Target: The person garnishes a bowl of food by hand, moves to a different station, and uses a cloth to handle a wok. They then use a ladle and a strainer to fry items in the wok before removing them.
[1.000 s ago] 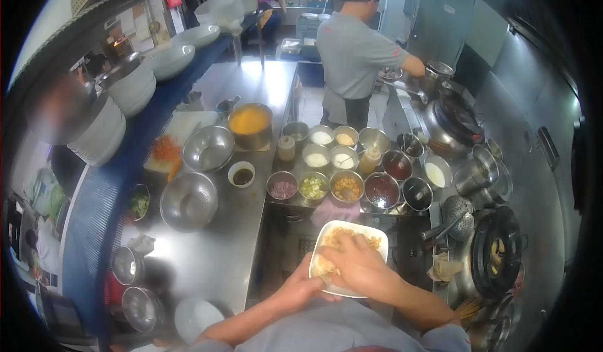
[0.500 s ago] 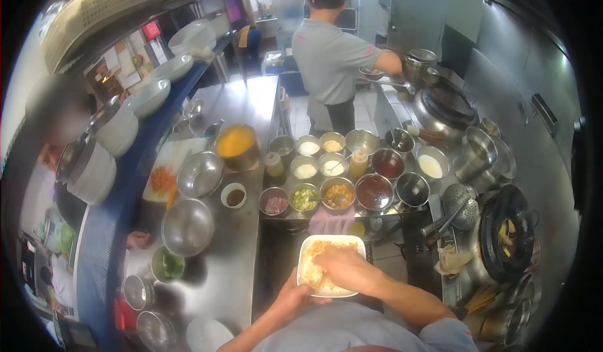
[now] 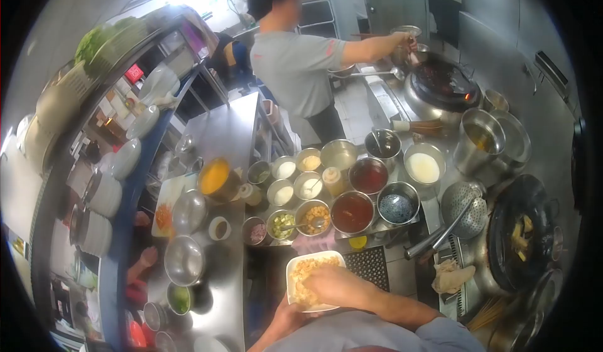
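Note:
My left hand (image 3: pixel 290 317) is closed on the near left side of a squarish white bowl (image 3: pixel 291 286), held in front of my body. Pale orange, crumbly food that looks like fried rice (image 3: pixel 308 266) fills the bowl. Reaching in from the right, my right hand (image 3: pixel 331 284) rests down in the food, and its fingers are hidden there. Just beyond the bowl, a pink cloth (image 3: pixel 314 244) hangs from the counter edge. Behind it stand metal pots of orange diced food (image 3: pixel 310 212), green chopped vegetables (image 3: pixel 280 221) and red sauce (image 3: pixel 352 210).
A co-worker (image 3: pixel 295 69) stands ahead, arm stretched over a wok (image 3: pixel 443 79). At right, another wok (image 3: pixel 520 236) holds yellowish pieces beside a perforated ladle (image 3: pixel 465 211). On the left, metal bowls (image 3: pixel 184 261) line the steel counter (image 3: pixel 226 302), with another person's hand (image 3: pixel 144 261) behind.
My view has swung, so the counter appears shifted. The co-worker has turned and now reaches an arm toward the far wok. My hands stay at the bowl, the right one still in the food.

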The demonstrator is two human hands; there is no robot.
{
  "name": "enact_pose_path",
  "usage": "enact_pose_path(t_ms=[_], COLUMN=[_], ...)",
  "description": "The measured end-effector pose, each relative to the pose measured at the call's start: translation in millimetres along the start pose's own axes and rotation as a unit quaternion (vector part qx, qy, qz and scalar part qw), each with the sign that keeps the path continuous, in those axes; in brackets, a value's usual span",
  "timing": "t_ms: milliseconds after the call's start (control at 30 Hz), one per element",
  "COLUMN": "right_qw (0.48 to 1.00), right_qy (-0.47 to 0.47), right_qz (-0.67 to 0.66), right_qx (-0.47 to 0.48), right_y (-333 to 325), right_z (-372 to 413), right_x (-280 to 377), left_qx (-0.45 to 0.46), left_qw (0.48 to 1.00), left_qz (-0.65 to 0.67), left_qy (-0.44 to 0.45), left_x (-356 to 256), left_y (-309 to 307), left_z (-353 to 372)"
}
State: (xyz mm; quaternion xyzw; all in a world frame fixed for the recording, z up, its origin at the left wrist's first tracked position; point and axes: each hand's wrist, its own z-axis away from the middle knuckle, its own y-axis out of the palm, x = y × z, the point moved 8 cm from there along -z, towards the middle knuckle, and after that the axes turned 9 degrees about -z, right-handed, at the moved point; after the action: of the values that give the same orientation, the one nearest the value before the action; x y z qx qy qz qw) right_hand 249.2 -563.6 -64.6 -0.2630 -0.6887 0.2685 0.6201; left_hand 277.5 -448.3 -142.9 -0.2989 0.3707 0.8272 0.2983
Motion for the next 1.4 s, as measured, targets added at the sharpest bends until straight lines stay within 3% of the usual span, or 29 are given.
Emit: enact_pose_path(t_ms=[100, 200, 300, 333, 433, 533, 633, 667, 733, 867, 933, 967, 1033, 1067, 1167, 1267, 1400], right_qw=[0.996, 0.982, 0.962, 0.986, 0.996, 0.991, 0.996, 0.998, 0.999, 0.999, 0.996, 0.992, 0.998, 0.999, 0.982, 0.983, 0.97], right_qy=[0.01, -0.136, -0.113, -0.06, -0.042, -0.037, 0.006, 0.013, 0.012, 0.016, -0.004, -0.015, -0.039, -0.049, -0.041, -0.105, -0.082], right_qz=[0.032, -0.072, -0.197, -0.131, -0.075, -0.039, 0.071, 0.055, 0.033, 0.039, 0.047, 0.05, 0.018, -0.001, 0.018, 0.039, 0.044], right_qx=[0.08, -0.107, -0.155, -0.088, -0.038, -0.126, -0.056, -0.002, -0.005, -0.016, 0.072, 0.116, 0.042, 0.006, 0.181, 0.146, 0.226], right_y=[-4.2, -47.5, -68.3, -51.2, -48.8, -48.5, -10.5, 2.0, -12.4, -4.2, 4.6, 10.7, 2.8, -1.0, 14.9, 0.4, -1.2], right_z=[-7.3, -7.7, -19.0, -25.5, -46.0, -71.6, -100.8, -107.8, -128.9, -169.6, -187.9, -194.7, -211.3, -215.4, -227.4, -233.9, -237.6], right_x=[-18.9, -4.0, -9.2, -20.6, -30.0, -36.0, -51.2, -54.1, -40.5, -38.5, -29.3, -25.3, -25.4, -24.8, -32.6, -24.3, -36.3], left_qx=[-0.026, -0.027, -0.045, -0.05, -0.071, -0.055, -0.035, -0.037, -0.056, -0.006, 0.0, -0.049, -0.144, -0.149, -0.183, -0.197, -0.207], left_qw=[0.999, 0.997, 0.998, 0.998, 0.997, 0.997, 0.997, 0.996, 0.994, 0.997, 0.993, 0.991, 0.981, 0.976, 0.954, 0.953, 0.949], left_qz=[0.02, 0.065, 0.054, 0.042, -0.011, -0.055, -0.053, -0.065, -0.064, 0.012, 0.08, 0.07, 0.047, -0.024, -0.116, -0.083, -0.107], left_qy=[-0.029, -0.012, -0.005, 0.003, 0.014, 0.022, 0.045, 0.05, 0.066, 0.071, 0.093, 0.103, 0.121, 0.154, 0.205, 0.214, 0.214], left_x=[4.3, -6.2, -21.2, -21.9, -42.5, -59.6, -62.0, -66.3, -78.3, -98.4, -106.0, -107.0, -115.6, -107.7, -93.6, -106.1, -137.5], left_y=[0.4, 8.8, 3.1, -3.8, -12.9, -29.7, -65.0, -76.4, -93.8, -119.4, -130.0, -139.0, -146.3, -156.4, -169.9, -156.5, -129.7], left_z=[-6.6, -14.7, -22.9, -27.0, -33.3, -37.9, -47.2, -50.9, -52.9, -54.6, -59.2, -54.7, -41.5, -45.9, -47.3, -50.5, -53.1])
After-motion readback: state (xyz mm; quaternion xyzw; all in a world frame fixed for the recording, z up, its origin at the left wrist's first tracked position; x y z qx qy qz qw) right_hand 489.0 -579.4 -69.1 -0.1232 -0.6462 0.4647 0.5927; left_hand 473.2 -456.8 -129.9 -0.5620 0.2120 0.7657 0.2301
